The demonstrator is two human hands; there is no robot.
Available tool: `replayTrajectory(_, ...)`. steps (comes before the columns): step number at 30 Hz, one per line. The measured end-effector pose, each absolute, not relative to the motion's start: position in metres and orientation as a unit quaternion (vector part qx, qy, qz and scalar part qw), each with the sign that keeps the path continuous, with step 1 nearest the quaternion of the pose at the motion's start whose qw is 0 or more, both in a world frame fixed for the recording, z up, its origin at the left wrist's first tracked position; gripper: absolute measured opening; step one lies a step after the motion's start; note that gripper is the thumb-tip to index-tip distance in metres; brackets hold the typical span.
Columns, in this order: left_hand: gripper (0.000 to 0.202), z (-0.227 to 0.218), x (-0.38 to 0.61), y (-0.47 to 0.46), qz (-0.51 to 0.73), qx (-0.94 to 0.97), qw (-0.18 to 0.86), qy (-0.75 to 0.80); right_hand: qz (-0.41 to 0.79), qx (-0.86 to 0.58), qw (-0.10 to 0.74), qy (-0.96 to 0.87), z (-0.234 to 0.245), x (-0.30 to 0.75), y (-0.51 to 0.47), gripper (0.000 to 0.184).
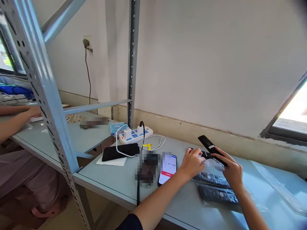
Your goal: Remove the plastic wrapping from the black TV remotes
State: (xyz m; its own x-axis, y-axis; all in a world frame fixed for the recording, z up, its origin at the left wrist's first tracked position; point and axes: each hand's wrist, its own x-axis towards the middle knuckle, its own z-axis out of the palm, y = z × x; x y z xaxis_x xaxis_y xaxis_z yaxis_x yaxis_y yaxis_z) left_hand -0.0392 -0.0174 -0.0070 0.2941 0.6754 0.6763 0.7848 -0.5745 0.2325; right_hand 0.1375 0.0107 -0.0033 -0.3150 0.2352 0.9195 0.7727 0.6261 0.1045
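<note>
Remote [210, 149] held above table [120, 179], near far edge; long axis runs far-left to near-right. Right hand [231, 169] grips its near end. Left hand [193, 163] pinches clear bag [212, 165] just beneath. Two bagged remotes [216, 188] lie near front edge, under the hands.

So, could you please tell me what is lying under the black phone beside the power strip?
A white sheet of paper lies under the black phone, its edges showing along the phone's near side. The part beneath the phone is covered, so nothing more can be told.
</note>
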Motion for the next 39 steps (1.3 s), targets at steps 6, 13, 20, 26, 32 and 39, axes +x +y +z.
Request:
replayTrajectory(6,0.028,-0.005,-0.037,-0.016,-0.386,-0.791,0.064,-0.47,-0.345,-0.28,0.553,-0.705,0.013,0.12,-0.007,0.022)
replayTrajectory(13,0.031,-0.005,-0.034,-0.015,-0.402,-0.78,0.027,-0.478,-0.397,-0.249,0.612,-0.637,0.018,0.118,-0.012,0.028)
replayTrajectory(20,0.036,-0.005,-0.035,-0.01,-0.41,-0.771,-0.012,-0.488,-0.359,-0.273,0.616,-0.646,0.014,0.124,-0.01,0.024)
replayTrajectory(26,0.04,-0.006,-0.037,-0.01,-0.394,-0.761,-0.028,-0.514,-0.353,-0.294,0.6,-0.654,0.011,0.132,-0.006,0.027)
replayTrajectory(32,0.026,-0.005,-0.036,-0.013,-0.392,-0.75,-0.009,-0.532,-0.299,-0.331,0.633,-0.633,0.008,0.141,-0.004,0.03)
replayTrajectory(39,0.018,-0.007,-0.031,-0.016,-0.409,-0.745,0.014,-0.527,-0.164,-0.431,0.693,-0.554,0.0,0.142,0.003,0.028)
